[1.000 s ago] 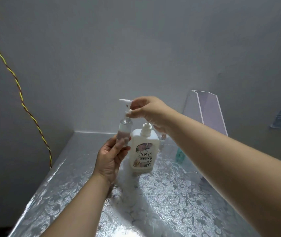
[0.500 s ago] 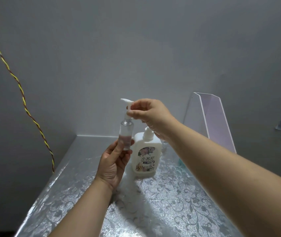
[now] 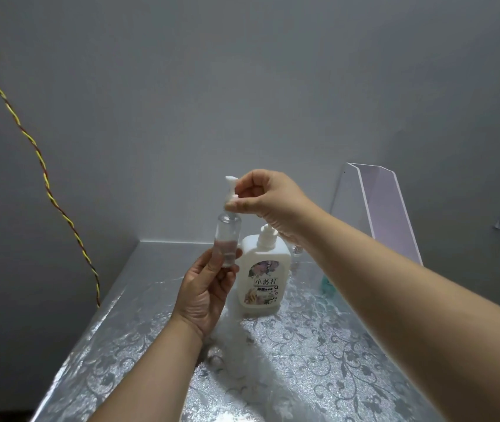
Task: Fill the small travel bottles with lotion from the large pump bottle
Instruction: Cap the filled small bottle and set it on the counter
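My left hand (image 3: 204,289) grips the lower part of a small clear travel bottle (image 3: 227,239), held upright above the table; some liquid sits in its lower half. My right hand (image 3: 265,199) pinches the small white pump cap (image 3: 230,190) at that bottle's neck. The large white pump bottle (image 3: 264,278) with a flowered label stands on the table just right of the small bottle, behind my right forearm.
The table (image 3: 303,360) has a silver floral cover and stands in a corner of grey walls. A clear acrylic stand (image 3: 385,205) leans at the back right. A teal item (image 3: 326,284) and a small clear item (image 3: 296,249) peek out behind my right arm. A twisted yellow-red cord (image 3: 44,175) hangs at left.
Both hands have stayed on the small bottle and its cap, which shifted only slightly. My right hand's fingers sit lower on the cap, near the neck.
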Tool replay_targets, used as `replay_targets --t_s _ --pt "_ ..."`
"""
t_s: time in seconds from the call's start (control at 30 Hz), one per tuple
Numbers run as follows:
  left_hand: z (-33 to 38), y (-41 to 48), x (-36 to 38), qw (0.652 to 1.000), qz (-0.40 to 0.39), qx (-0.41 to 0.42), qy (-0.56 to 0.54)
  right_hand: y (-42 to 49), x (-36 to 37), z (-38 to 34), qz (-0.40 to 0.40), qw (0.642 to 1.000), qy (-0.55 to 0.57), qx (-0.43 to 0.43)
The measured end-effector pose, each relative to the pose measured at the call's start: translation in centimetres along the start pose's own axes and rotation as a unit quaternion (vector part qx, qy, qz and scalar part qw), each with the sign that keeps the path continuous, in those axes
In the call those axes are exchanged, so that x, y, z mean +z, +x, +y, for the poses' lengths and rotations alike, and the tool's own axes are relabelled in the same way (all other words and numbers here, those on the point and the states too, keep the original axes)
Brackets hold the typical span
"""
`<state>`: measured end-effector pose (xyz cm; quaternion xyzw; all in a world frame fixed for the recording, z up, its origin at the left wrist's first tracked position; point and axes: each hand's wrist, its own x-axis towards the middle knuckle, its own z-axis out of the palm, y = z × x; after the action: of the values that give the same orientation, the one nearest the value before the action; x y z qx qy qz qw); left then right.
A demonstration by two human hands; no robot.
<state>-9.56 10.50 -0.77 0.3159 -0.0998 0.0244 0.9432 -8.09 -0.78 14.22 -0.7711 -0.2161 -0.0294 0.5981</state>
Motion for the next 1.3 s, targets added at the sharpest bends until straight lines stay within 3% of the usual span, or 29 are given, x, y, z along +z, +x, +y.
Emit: replay_targets --t_s 0.47,0.67,0.9,1.07,1.3 --pt "0.0 -0.1 -0.1 1.0 -0.005 -0.007 -0.015 -1.0 0.1 0.1 -0.015 0.998 0.062 0.013" --pt "-0.1 0.0 -0.1 1.0 -0.026 -0.01 0.008 -0.9 0.9 0.2 0.057 0.998 0.025 0.029" --pt "0.1 0.0 0.0 1.0 -0.028 -0.011 -0.008 -1.7 0.4 -0.2 0.011 0.995 0.09 0.044" --pt "0.2 -0.1 0.0 0.999 -0.043 -0.014 -0.014 -1.8 1.4 0.2 0.054 0.991 0.117 0.026" --pt "0.2 -0.2 0.1 0.999 -0.048 -0.016 -0.007 -1.8 0.9 0.2 0.023 0.987 0.155 0.021"
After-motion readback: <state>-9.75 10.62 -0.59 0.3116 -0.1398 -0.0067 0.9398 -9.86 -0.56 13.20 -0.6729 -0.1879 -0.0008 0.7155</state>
